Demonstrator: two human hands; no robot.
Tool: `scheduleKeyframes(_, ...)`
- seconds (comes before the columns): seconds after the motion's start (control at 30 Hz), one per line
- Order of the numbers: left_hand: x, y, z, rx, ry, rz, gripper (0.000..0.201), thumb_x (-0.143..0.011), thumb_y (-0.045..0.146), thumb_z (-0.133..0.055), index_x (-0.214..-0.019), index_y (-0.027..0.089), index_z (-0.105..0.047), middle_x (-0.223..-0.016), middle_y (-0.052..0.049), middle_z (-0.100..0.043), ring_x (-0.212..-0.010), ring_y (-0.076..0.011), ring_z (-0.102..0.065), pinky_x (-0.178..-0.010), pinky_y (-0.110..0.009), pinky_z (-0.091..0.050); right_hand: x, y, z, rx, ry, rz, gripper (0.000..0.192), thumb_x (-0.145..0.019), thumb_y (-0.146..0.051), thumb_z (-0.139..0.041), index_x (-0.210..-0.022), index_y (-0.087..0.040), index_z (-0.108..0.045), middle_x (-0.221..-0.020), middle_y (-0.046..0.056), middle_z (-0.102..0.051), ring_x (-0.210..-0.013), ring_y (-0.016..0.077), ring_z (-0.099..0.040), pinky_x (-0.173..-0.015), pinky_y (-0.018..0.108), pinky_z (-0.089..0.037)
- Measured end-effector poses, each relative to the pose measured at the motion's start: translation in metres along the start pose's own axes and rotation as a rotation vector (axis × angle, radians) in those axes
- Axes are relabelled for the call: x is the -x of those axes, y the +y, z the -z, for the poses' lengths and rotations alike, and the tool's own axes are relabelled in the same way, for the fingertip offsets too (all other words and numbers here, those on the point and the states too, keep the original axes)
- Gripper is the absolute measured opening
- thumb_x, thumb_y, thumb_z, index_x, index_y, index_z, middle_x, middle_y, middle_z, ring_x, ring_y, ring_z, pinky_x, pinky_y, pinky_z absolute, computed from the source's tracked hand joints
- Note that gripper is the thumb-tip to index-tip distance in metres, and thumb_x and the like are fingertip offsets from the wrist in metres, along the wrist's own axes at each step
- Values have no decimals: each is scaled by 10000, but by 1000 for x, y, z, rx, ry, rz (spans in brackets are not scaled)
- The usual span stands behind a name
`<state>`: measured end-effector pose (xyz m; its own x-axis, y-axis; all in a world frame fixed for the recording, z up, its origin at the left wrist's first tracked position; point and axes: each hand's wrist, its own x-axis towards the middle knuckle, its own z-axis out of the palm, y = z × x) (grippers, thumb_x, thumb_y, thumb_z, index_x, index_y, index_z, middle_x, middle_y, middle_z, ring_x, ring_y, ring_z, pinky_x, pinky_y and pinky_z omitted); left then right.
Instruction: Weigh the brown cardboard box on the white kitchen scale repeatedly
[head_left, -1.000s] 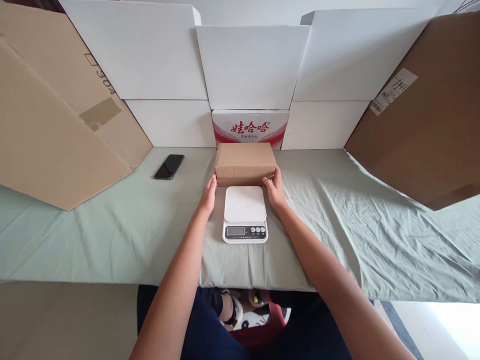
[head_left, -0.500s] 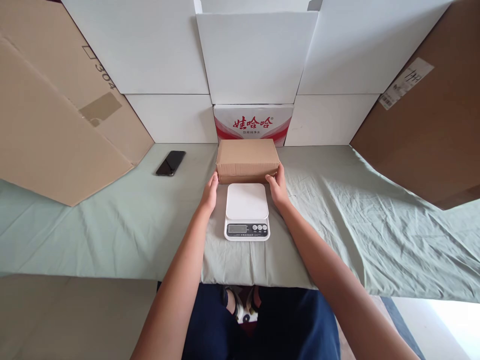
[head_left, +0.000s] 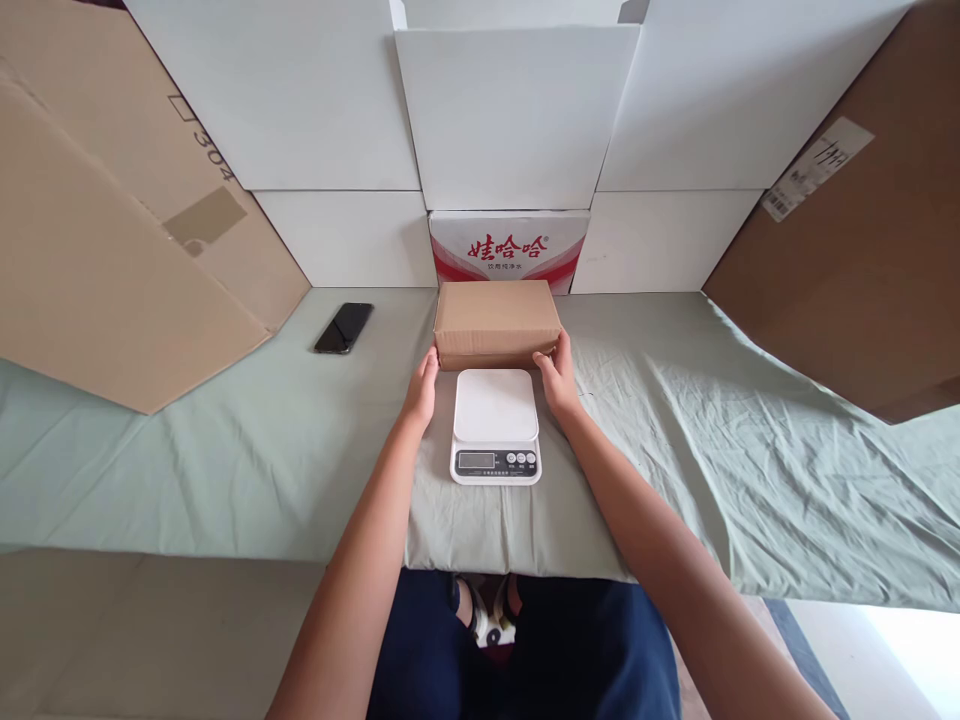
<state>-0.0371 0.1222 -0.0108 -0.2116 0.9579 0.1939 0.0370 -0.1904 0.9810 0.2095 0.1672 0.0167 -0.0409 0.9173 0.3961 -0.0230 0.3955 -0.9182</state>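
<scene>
Left hand (head_left: pixel 421 386): flat against the left end of the small cardboard box (head_left: pixel 497 323), fingers at its lower near corner
Right hand (head_left: pixel 559 376): on the right end of the same box, fingertips curled over its near lower edge
Grip: both hands press the box from its two ends, so it is clamped between them; whether it has left the cloth I cannot tell, as its underside is hidden
Box place: middle of the worktop (head_left: pixel 247 450), toward the far edge, just behind the white scale (head_left: pixel 495 425) and just in front of the red-and-white carton (head_left: pixel 508 248)
Change: against the pictures from a second and half a second ago, hands and box sit almost where they were; the view itself has shifted a little, the box has not visibly moved
Reading: the hold looks settled, not begun as a lift
Scale: platform bare, display toward the near edge
Phone (head_left: pixel 343 328): lying flat toward the far left corner, well apart from both hands
</scene>
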Motion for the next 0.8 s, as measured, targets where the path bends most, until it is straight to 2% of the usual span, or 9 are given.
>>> scheduleKeyframes(0.57,1,2,1,-11,-20,-36,728,-986,709,-365,-1564,276,-455,-1677,-38,-410,-1584,-252,-323,-1309,-408,-255,-1,6,0,3,8,-30,656,-857,-323,-566,-1492,-270,-409,-1533,88,-516,-1365,276,-520,-1207,512,-423)
scheduleKeyframes(0.8,1,0,1,-28,0,0,756,-975,727,-365,-1567,265,-452,-1686,-41,-394,-1586,-249,-316,-1305,-393,-263,-1,7,1,47,5,-12,641,-873,-361,-570,-1488,-277,-411,-1526,85,-521,-1362,275,-517,-1196,500,-429)
